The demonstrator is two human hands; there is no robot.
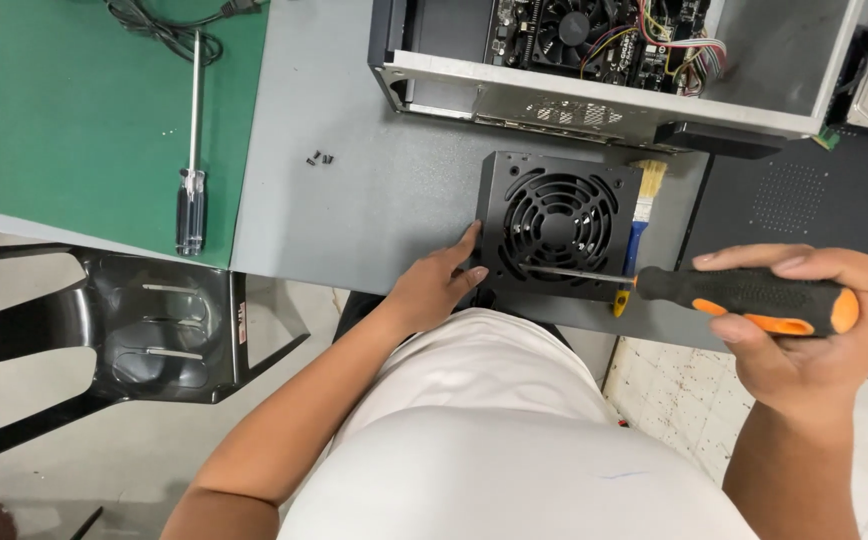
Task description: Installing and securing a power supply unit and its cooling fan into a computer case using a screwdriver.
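Gripping a black-and-orange screwdriver (749,298) in the closed right hand (804,335), tip laid on the black power supply unit (557,222) near the desk's (374,200) edge; left hand (436,285) open, steadying its left side. Likely heavy, rigid, best held by flat sides. Farther off, a brush (642,210), open computer case (604,70).

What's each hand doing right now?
Left hand: open, resting against the fan unit.
Right hand: closed on the screwdriver.
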